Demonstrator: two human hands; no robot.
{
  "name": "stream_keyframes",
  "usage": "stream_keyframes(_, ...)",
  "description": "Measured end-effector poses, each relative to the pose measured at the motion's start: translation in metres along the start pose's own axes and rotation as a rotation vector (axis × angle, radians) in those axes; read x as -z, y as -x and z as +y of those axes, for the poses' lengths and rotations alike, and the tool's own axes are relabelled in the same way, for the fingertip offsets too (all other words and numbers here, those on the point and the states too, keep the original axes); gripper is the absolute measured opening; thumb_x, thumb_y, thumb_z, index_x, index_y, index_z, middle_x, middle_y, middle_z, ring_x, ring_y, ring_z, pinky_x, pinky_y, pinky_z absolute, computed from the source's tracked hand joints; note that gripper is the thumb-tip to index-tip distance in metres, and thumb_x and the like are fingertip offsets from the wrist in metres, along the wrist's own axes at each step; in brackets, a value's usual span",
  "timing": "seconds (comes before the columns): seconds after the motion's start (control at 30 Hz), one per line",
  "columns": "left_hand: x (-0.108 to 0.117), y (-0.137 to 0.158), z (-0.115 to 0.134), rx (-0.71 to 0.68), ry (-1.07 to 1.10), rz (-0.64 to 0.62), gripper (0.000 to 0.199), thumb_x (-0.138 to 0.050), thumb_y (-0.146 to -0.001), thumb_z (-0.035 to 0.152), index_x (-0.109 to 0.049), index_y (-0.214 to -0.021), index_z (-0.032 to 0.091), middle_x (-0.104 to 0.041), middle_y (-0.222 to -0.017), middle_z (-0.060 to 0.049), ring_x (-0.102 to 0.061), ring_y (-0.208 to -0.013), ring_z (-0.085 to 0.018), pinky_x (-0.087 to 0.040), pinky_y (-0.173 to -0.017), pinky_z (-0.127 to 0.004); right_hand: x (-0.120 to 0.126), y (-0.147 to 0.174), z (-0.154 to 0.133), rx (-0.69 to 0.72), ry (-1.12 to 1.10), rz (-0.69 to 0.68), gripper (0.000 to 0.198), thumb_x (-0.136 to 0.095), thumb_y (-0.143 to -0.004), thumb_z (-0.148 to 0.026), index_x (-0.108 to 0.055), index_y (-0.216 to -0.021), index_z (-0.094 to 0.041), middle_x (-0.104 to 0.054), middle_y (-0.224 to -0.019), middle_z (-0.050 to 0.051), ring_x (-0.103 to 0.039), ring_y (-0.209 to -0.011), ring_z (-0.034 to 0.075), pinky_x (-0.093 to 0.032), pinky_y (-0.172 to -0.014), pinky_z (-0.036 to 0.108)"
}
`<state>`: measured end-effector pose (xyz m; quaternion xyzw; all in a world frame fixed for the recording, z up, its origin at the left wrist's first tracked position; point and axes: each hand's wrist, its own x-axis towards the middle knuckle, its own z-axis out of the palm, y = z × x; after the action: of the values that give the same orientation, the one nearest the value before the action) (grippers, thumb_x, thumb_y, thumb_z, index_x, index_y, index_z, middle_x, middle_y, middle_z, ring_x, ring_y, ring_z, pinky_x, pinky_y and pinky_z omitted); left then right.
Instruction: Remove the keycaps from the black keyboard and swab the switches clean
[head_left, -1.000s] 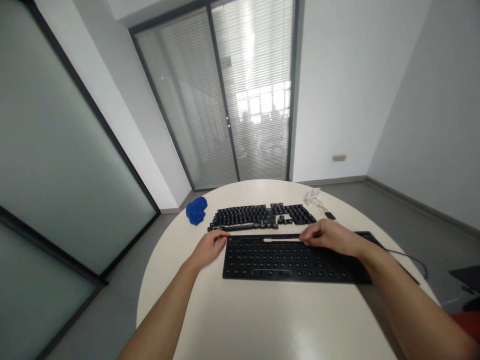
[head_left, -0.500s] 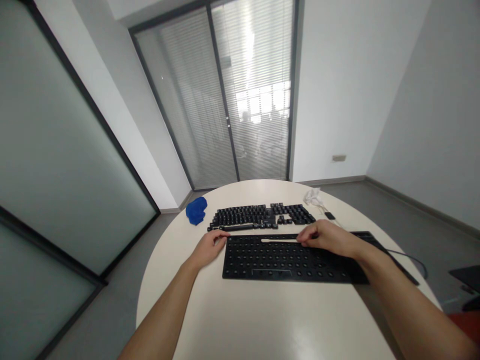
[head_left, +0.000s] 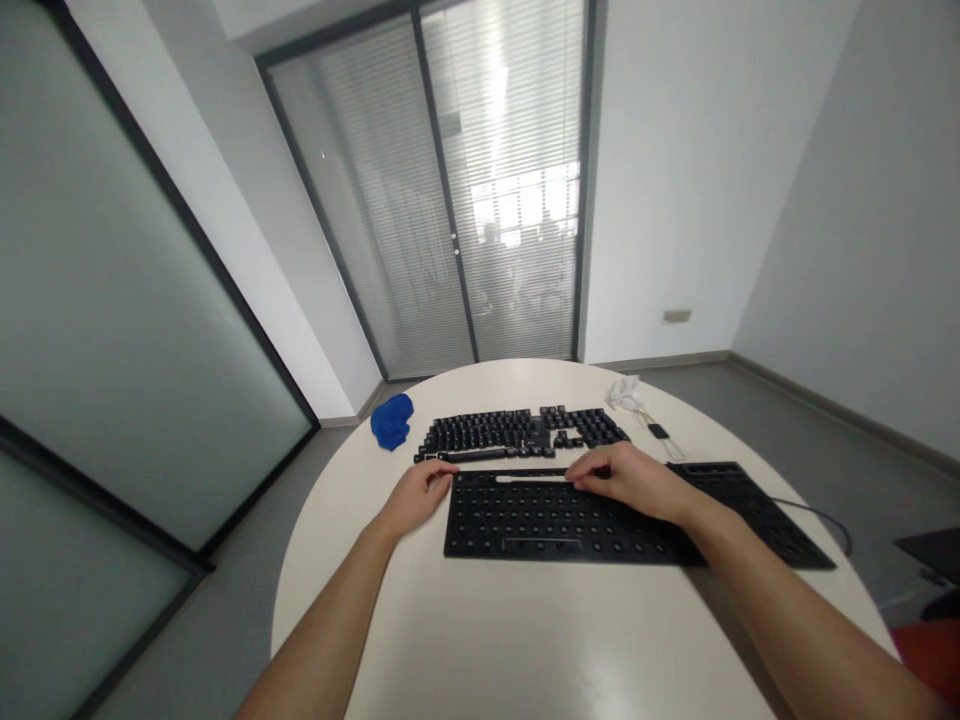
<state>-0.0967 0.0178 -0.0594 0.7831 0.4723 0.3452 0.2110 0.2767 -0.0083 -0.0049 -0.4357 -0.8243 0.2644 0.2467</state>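
Observation:
A black keyboard base [head_left: 555,520] with its keycaps off lies across the table. My right hand [head_left: 626,480] is over its upper middle, fingers pinched on a white cotton swab [head_left: 532,479]. The swab points left, its thicker tip above the top row of switches. At the base's upper left corner, my left hand [head_left: 420,495] grips the edge between thumb and fingers. My right hand and forearm hide part of the base. Removed black keycaps [head_left: 480,432] are laid out in keyboard order just behind it.
A blue cloth [head_left: 391,420] lies at the back left of the round cream table [head_left: 480,640]. At the back right are a crumpled white tissue [head_left: 624,392] and a small black piece with a wire loop [head_left: 658,431]. A cable [head_left: 817,512] leaves the base on the right.
My right hand has slid left along the top row with the cotton swab. My left hand and the keyboard base have stayed in place.

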Motion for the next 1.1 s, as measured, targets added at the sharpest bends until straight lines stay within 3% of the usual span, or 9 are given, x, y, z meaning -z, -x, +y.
stream_keyframes(0.23,0.001,-0.001,0.007,-0.004,0.012,0.001,0.023,-0.057,-0.09,0.026,-0.073,-0.106,0.021,-0.073,-0.103,-0.006,-0.066,-0.093,-0.022,-0.052,-0.083,-0.033,-0.013,-0.004,-0.014,0.084,0.059,0.038,0.019,-0.062,-0.087,-0.03,-0.078,-0.095,-0.025,-0.077,-0.1,0.004,-0.07,-0.094,0.024,-0.052,-0.089,0.036)
stream_keyframes(1.1,0.0,-0.001,0.004,0.004,0.009,0.006,0.023,-0.057,-0.09,0.027,-0.073,-0.106,0.021,-0.073,-0.103,-0.006,-0.066,-0.093,-0.022,-0.052,-0.083,-0.033,-0.012,-0.003,-0.009,0.074,0.033,0.026,0.02,-0.06,-0.088,-0.031,-0.078,-0.094,-0.025,-0.078,-0.099,0.004,-0.07,-0.093,0.023,-0.052,-0.088,0.035)
